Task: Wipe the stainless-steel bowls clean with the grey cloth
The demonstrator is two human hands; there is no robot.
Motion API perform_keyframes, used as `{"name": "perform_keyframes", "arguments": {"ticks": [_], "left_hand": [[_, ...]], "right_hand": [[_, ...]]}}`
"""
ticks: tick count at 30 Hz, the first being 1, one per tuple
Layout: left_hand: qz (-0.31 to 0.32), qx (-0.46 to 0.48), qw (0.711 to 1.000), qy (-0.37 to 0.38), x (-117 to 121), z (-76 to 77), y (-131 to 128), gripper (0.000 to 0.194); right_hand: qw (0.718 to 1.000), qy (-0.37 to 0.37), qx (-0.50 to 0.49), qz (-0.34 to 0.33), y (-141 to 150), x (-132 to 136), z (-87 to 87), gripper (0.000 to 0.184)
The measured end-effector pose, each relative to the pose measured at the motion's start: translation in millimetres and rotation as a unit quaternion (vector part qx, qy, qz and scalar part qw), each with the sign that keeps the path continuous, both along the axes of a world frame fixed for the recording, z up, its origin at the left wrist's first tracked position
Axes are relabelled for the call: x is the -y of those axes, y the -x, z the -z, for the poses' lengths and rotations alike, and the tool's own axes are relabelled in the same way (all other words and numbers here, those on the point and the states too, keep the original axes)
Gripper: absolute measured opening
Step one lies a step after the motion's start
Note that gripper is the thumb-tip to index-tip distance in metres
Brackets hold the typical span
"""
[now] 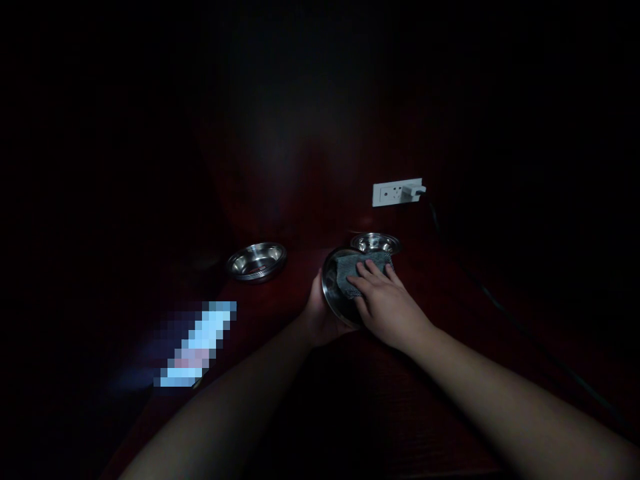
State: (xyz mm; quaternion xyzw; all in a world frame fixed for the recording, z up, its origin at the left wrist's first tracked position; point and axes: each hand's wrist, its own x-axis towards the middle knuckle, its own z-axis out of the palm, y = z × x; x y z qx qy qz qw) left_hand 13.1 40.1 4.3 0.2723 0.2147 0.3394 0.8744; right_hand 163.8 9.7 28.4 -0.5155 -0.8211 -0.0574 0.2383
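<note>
In dim light, my left hand (320,310) grips a shiny steel bowl (331,288) from behind, tilted so its inside faces me. My right hand (385,300) lies inside the bowl, fingers pressed on a grey cloth (350,265) against the metal. Both hands hover just above a dark red wooden table (280,313).
A second steel bowl (257,260) sits on the table to the left; a third (376,242) stands right behind the held one. A white wall socket (397,193) holds a plug with a dark cable (500,307) running right. A blurred bright object (196,343) lies at left.
</note>
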Motion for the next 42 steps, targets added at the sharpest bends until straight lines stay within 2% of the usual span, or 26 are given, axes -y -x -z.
{"name": "perform_keyframes", "arguments": {"ticks": [6, 14, 28, 35, 38, 42], "left_hand": [[-0.010, -0.031, 0.999, 0.007, -1.1, 1.3, 0.0, 0.080], [-0.007, -0.044, 0.999, 0.004, 1.3, -5.7, -3.3, 0.081], [-0.008, -0.048, 0.999, 0.005, -0.8, -2.2, -5.4, 0.085], [-0.009, -0.047, 0.999, 0.001, -2.6, 2.9, -5.1, 0.086], [-0.006, -0.048, 0.999, -0.003, -3.7, 4.2, -4.3, 0.087], [-0.003, -0.035, 0.999, -0.001, -5.3, 5.4, -4.4, 0.086]], "right_hand": [[1.000, 0.016, 0.025, -0.005, -3.2, 0.8, -4.7, 0.037], [0.998, 0.035, 0.042, 0.014, -0.7, 8.0, -12.1, 0.032], [0.999, 0.029, 0.038, -0.011, -6.4, 0.1, -5.1, 0.024], [0.997, 0.004, 0.010, -0.072, -6.7, -1.0, -5.6, 0.024], [0.994, 0.012, -0.008, -0.107, -6.5, -0.8, -6.7, 0.026], [0.993, 0.047, 0.005, -0.105, -7.1, -1.0, -7.9, 0.021]]}}
